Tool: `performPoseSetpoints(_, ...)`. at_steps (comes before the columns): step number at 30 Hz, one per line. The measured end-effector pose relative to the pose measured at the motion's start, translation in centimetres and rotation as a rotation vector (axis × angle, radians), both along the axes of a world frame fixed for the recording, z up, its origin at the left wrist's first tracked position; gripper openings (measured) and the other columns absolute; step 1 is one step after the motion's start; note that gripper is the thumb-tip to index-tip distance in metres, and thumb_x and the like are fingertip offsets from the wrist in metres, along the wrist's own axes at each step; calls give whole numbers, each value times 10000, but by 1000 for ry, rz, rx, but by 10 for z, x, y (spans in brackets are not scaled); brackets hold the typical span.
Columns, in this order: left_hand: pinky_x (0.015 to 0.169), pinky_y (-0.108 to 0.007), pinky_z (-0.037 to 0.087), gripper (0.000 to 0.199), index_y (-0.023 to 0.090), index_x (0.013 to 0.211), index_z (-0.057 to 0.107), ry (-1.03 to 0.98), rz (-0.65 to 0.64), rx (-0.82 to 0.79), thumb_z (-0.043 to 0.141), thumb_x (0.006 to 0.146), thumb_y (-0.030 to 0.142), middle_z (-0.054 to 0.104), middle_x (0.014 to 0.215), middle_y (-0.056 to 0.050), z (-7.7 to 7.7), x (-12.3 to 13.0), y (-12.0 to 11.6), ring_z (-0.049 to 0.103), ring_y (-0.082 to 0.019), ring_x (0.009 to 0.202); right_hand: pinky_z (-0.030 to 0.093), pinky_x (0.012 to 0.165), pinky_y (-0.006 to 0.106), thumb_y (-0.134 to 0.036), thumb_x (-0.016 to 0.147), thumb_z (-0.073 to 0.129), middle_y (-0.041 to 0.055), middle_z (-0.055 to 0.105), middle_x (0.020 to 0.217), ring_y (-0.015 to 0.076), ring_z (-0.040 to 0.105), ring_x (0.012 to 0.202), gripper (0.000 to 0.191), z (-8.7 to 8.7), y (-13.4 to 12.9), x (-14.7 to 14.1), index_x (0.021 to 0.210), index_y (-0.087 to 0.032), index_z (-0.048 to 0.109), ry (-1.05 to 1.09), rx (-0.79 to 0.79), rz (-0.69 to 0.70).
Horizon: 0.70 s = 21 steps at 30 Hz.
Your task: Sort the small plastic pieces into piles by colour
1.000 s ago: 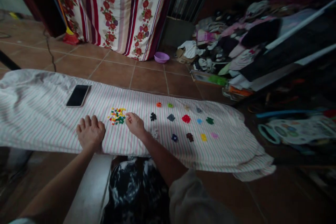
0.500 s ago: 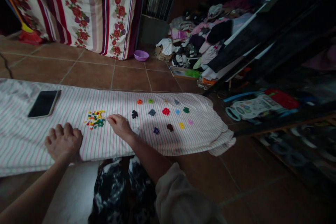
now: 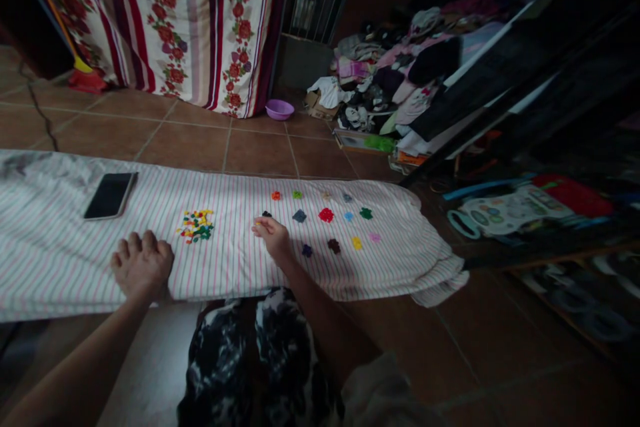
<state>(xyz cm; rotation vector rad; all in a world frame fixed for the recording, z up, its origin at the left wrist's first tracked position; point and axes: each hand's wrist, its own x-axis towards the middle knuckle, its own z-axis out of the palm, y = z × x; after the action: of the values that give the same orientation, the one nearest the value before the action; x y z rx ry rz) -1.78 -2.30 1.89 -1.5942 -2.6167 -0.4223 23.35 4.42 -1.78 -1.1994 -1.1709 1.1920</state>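
My left hand (image 3: 143, 267) rests palm down on the striped cloth (image 3: 230, 273), fingers stretched, nothing in it. Beyond its fingertips lies a mixed pile of small coloured pieces (image 3: 197, 225), mostly yellow and green with some red and orange. My right hand (image 3: 274, 238) hovers over the cloth, thumb and fingers pinched on what looks like a small yellow piece (image 3: 258, 223). Partly covered by that hand is a black cluster (image 3: 267, 214). To its right sit sorted clusters, among them grey (image 3: 299, 215), red (image 3: 326, 215), dark blue (image 3: 307, 251), brown (image 3: 334, 246) and yellow (image 3: 357, 243).
A phone (image 3: 111, 195) lies on the cloth at the left. Past the table, a purple basin (image 3: 279, 109) stands on the tiled floor near a floral curtain (image 3: 200, 27). Clothes (image 3: 395, 73) are heaped at the back right.
My right hand has moved right, away from the mixed pile to beside the black cluster. My left hand stays flat on the cloth. The view has shifted slightly left.
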Motion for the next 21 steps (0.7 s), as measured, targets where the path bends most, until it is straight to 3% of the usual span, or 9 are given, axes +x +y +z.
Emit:
performPoseSetpoints(6, 932, -517, 363, 509, 72, 1150, 577, 42, -26, 12, 206, 914, 329, 555, 1185, -271, 0, -1, -1, 446, -382, 1216, 580, 723, 335, -388, 757, 579, 32, 736, 793, 206, 720, 789, 246, 11, -10, 45, 888, -203, 677, -131, -13, -130)
performPoseSetpoints(11, 928, -464, 365, 470, 122, 1154, 567, 77, 8, -26, 232, 897, 329, 558, 1200, -212, 1, 1, 0, 459, -335, 1190, 554, 719, 326, -429, 776, 547, 45, 739, 798, 199, 691, 747, 324, 17, -22, 115, 948, -201, 700, -364, 25, -350)
performPoseSetpoints(17, 907, -430, 380, 499, 136, 1103, 565, 190, 31, -59, 160, 906, 352, 570, 1161, -169, -4, 0, 1, 459, -301, 1138, 525, 807, 350, -505, 766, 531, 104, 730, 955, 221, 665, 870, 413, 2, -33, 211, 941, -171, 700, -504, 97, -662)
performPoseSetpoints(21, 901, -424, 376, 508, 127, 1100, 574, 220, 36, -52, 159, 903, 343, 574, 1148, -177, -5, 1, 1, 465, -299, 1133, 524, 783, 374, -547, 732, 543, 120, 722, 887, 224, 658, 800, 460, -15, -34, 254, 904, -150, 701, -576, 72, -728)
